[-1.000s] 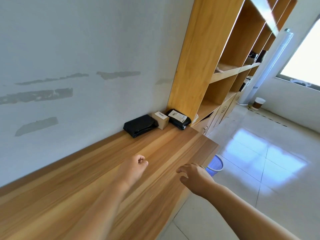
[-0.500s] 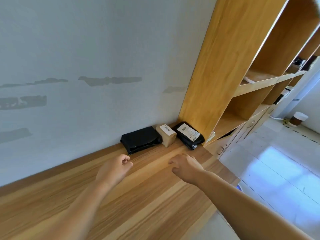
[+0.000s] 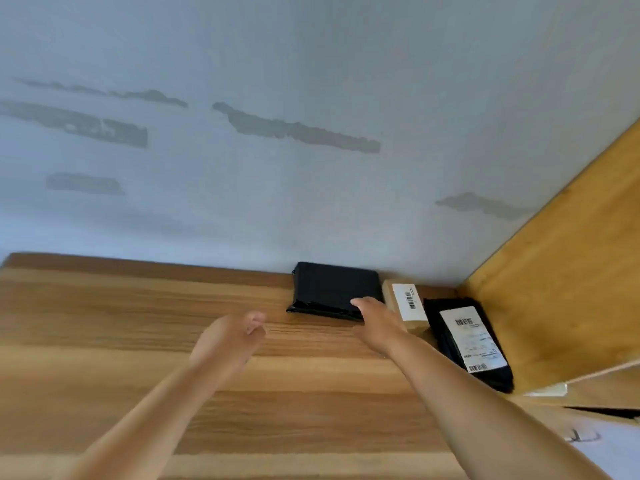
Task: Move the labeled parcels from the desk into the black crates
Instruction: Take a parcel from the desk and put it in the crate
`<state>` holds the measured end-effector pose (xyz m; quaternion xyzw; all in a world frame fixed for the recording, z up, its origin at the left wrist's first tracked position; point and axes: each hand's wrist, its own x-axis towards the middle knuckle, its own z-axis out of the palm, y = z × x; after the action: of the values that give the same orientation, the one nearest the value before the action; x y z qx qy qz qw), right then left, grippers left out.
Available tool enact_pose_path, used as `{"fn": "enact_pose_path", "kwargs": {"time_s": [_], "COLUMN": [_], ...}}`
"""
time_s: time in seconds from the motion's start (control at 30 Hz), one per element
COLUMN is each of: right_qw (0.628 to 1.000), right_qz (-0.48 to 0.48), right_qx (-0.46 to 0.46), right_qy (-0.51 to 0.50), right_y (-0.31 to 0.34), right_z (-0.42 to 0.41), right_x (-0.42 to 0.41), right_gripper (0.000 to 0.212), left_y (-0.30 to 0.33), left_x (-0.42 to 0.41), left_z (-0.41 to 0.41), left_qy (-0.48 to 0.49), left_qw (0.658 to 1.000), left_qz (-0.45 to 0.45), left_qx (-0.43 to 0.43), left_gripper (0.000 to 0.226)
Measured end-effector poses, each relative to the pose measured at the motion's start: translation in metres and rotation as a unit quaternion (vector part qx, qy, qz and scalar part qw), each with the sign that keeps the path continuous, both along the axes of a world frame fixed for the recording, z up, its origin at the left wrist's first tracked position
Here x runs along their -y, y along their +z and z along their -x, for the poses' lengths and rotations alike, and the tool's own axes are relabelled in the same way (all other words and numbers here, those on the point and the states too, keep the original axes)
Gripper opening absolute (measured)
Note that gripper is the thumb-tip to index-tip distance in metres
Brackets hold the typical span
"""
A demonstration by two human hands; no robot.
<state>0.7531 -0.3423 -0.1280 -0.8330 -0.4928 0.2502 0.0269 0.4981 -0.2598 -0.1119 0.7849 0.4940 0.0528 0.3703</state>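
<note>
Three parcels lie against the wall at the far right end of the wooden desk (image 3: pixel 138 341). A black bag parcel (image 3: pixel 329 289) is leftmost, with no label showing. Beside it stands a small cardboard box (image 3: pixel 403 303) with a barcode label. A second black bag (image 3: pixel 450 327) with a white shipping label lies by the shelf side. My right hand (image 3: pixel 377 320) reaches over the front right corner of the first black bag, fingers extended, gripping nothing. My left hand (image 3: pixel 232 337) hovers above the desk to the left, fingers loosely curled, holding nothing. No black crates are in view.
A wooden shelf unit side panel (image 3: pixel 554 271) rises at the right, hemming in the parcels. The pale wall (image 3: pixel 311 168) with grey patches stands directly behind the desk. A strip of floor and a cabinet front show at the lower right.
The view has swung towards the wall and closer to the parcels. Both hands have moved forward; the right one now reaches the first black bag.
</note>
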Motion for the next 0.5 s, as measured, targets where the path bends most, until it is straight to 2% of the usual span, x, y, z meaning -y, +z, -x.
{"fn": "enact_pose_path", "kwargs": {"time_s": [0.23, 0.5], "right_qw": [0.986, 0.981], "right_qz": [0.077, 0.106], "right_qx": [0.111, 0.126], "right_qy": [0.102, 0.104], "right_y": [-0.041, -0.078], "right_z": [-0.051, -0.070], "right_x": [-0.071, -0.091], "right_gripper": [0.093, 0.118], "left_y": [-0.030, -0.072], "left_x": [-0.010, -0.002], "left_z": [0.003, -0.016], "left_qy": [0.045, 0.011], "left_qw": [0.998, 0.997], "left_qz": [0.009, 0.041], "left_qx": [-0.046, -0.071], "left_gripper": [0.033, 0.035]}}
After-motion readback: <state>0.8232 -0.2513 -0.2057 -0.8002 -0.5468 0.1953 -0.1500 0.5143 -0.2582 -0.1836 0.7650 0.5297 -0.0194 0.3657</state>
